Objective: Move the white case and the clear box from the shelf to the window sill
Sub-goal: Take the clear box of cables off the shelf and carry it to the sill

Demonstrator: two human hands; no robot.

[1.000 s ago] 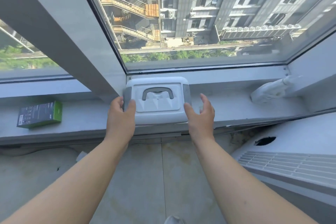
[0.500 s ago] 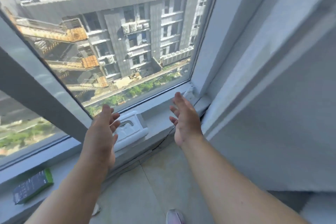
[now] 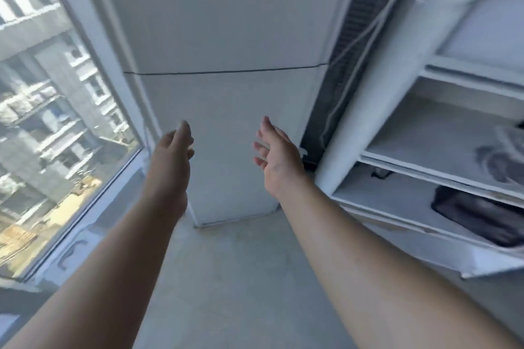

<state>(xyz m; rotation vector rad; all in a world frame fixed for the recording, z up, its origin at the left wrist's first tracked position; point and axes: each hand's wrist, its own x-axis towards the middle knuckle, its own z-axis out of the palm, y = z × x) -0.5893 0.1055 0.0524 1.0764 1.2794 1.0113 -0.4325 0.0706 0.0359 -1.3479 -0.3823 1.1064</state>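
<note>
Both my hands are raised in front of a white wall, empty, fingers apart. My left hand [image 3: 173, 150] and my right hand [image 3: 276, 154] face each other about a hand's width apart. The white case [image 3: 85, 252] lies on the window sill [image 3: 131, 176] at the lower left, blurred, left of my left forearm. The white shelf unit [image 3: 425, 171] stands to the right of my right hand. On its middle shelf at the frame's right edge sits a blurred pale see-through thing [image 3: 510, 144]; I cannot tell whether it is the clear box.
A dark bag [image 3: 479, 217] lies on the lower shelf. A white pipe [image 3: 377, 88] with a cord runs up beside a dark grille between wall and shelf. The window pane [image 3: 48, 110] fills the left. Grey floor [image 3: 226, 278] lies below my arms.
Both hands let go of the white case on the sill and lifted away. My view swung right, from the window toward the wall and the shelf.
</note>
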